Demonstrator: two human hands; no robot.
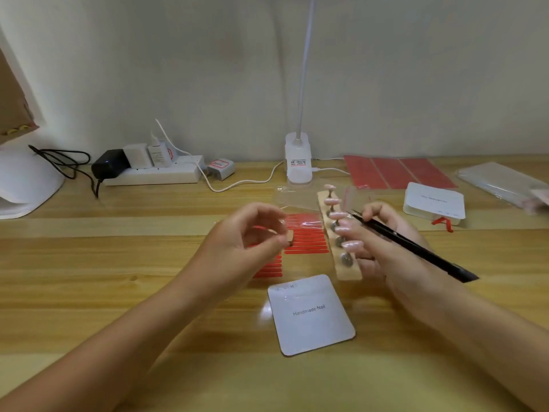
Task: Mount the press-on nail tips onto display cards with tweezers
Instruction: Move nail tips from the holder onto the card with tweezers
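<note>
Wooden bench (pixel 89 292) carries a white display card (pixel 312 315) printed "Handmade Nail". Just beyond the card, the right hand (pixel 395 251) holds a wooden strip (pixel 341 251) of pink nail tips (pixel 337 215) and black tweezers (pixel 416 248) together. Left of the strip, the left hand (pixel 237 242) pinches a small piece over red adhesive strips (pixel 306 239).
</note>
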